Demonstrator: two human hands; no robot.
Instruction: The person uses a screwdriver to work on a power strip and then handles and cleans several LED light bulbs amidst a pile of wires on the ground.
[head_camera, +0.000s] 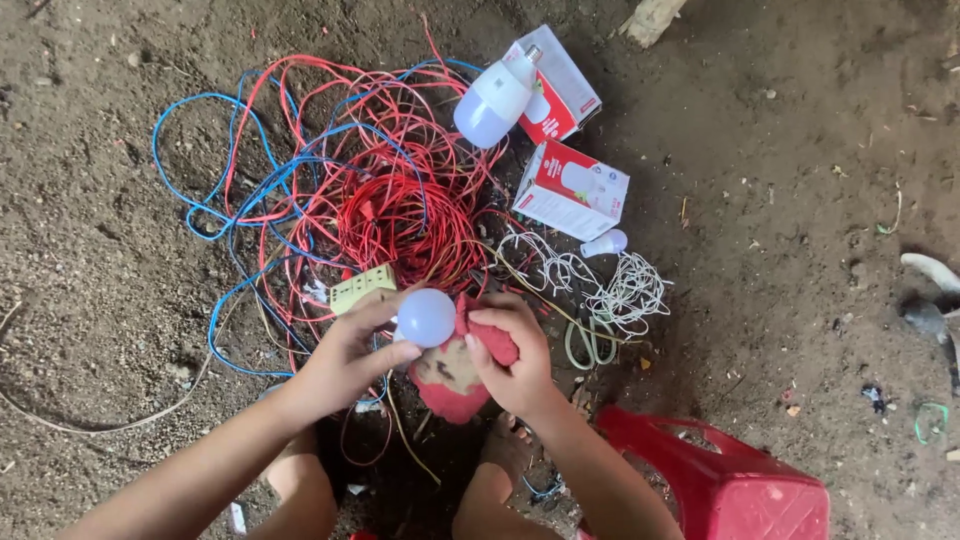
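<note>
Wiping goes best, by the look of it, with the left hand (345, 355) pinching the bulb (427, 317) steady above the wires (400, 215) while the right hand (510, 350), clenched on the red cloth (455, 375), rubs lightly around the globe.

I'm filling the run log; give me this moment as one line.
left hand: holds white bulb | right hand: presses red cloth on it | behind: red and blue wires

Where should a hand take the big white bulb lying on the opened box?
Grip the big white bulb around its wide rounded body, coming from the lower left over the wires. Its narrow screw cap points up-right across the box, leaving the dome end exposed.
</note>
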